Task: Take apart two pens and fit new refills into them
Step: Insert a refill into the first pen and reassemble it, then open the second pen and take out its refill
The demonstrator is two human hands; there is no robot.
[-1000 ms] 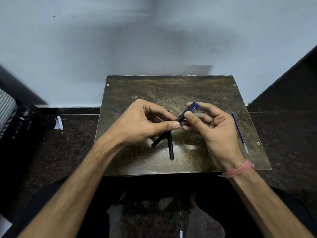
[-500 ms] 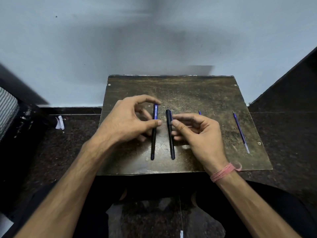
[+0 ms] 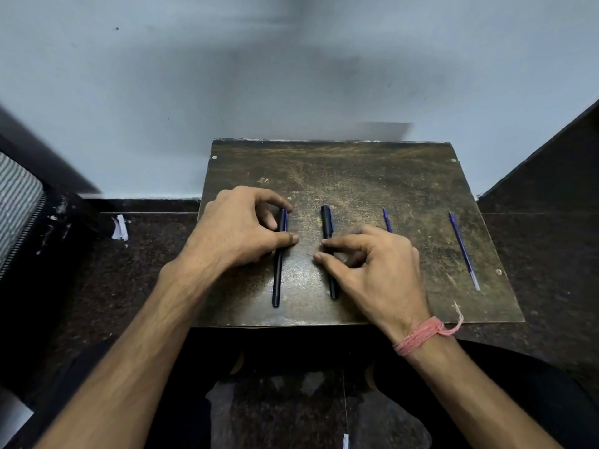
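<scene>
Two pens lie side by side on the worn dark board (image 3: 356, 170), pointing away from me. My left hand (image 3: 240, 231) curls over the upper half of the blue-black pen (image 3: 277, 280), with index fingertip and thumb on it. To its right is the black capped pen (image 3: 326, 222); my right hand (image 3: 372, 270) lies across its middle, thumb and index fingertip pinched at it. One blue refill (image 3: 386, 219) shows only its far end behind my right hand. A second blue refill (image 3: 463, 251) lies in full view further right.
The board rests on a dark speckled floor against a pale wall. A scrap of white paper (image 3: 120, 227) lies on the floor to the left, beside a dark striped object (image 3: 19, 202). My crossed legs are just below the board's near edge.
One second ago both hands held the blue-black pen above the board. It now lies on the board left of the black pen, and the two pens have been spread apart into parallel lines.
</scene>
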